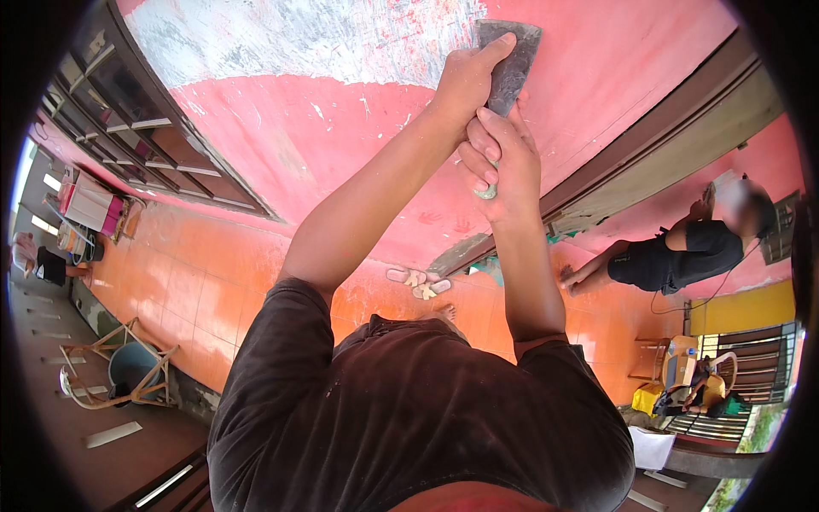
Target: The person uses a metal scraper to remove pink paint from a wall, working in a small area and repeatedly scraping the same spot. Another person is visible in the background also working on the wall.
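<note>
Both my hands are on one wide metal scraper, held up against the pink wall. My right hand is closed round its handle, whose pale green end shows below the fingers. My left hand grips the upper part, with the thumb laid along the dark blade. The blade's broad edge points up and lies at the right end of a whitish scraped patch. Small white nicks mark the pink paint below that patch.
A dark-framed window is on the left, a door frame on the right. Sandals lie on the orange tiled floor. Another person stands at the right wall. A blue tub sits by a wooden frame at lower left.
</note>
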A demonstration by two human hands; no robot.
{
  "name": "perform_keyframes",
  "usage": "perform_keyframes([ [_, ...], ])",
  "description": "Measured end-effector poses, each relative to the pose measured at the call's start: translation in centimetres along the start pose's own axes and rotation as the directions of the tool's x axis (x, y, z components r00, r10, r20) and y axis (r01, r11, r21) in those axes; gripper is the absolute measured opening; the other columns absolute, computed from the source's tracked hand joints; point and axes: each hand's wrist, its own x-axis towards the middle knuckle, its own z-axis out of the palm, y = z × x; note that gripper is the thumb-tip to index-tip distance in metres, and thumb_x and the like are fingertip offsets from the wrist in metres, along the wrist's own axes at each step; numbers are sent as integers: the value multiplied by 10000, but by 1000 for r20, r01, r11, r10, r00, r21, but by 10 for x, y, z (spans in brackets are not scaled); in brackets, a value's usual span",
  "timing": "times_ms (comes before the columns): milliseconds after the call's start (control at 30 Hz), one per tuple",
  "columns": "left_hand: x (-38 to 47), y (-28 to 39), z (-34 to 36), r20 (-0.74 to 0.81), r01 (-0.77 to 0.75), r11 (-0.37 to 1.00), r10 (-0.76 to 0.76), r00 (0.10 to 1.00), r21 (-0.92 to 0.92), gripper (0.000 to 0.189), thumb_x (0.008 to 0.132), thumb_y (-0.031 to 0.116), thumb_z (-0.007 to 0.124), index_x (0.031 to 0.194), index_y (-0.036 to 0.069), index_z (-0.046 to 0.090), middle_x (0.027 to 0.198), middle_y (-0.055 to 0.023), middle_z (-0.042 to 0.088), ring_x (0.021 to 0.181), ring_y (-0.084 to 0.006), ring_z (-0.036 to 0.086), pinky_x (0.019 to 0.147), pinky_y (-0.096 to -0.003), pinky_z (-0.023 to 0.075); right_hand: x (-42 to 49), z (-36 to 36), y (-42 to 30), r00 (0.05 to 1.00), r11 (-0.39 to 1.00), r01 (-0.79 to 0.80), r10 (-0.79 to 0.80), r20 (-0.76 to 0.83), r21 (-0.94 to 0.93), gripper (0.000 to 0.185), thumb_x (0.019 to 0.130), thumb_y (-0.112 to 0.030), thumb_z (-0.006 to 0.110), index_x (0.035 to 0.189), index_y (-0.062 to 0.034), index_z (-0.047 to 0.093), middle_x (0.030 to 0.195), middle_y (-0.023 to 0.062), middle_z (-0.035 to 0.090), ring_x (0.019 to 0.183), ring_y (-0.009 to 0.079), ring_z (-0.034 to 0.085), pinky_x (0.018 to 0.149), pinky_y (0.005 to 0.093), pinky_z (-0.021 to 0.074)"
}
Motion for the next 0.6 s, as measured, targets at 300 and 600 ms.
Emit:
perform_keyframes([
  [300,13,7,-2,2,-92,995,93,996,-32,405,956,350,647,921,-50,703,776,-147,702,612,-214,658,595,-351,533,7,15,-8,999,999,32,-31,17,-3,51,1002,-102,535,1036,-131,511,626,-48,412,420,59,336,350,228,277],
  [600,4,27,-1,8,-38,999,38,999,-3,410,952,352,640,920,-55,684,735,-156,693,603,-220,652,577,-357,525,5,28,-12,999,999,13,-14,31,34,47,993,-88,529,1013,-120,502,634,-46,415,425,59,341,352,227,281],
])
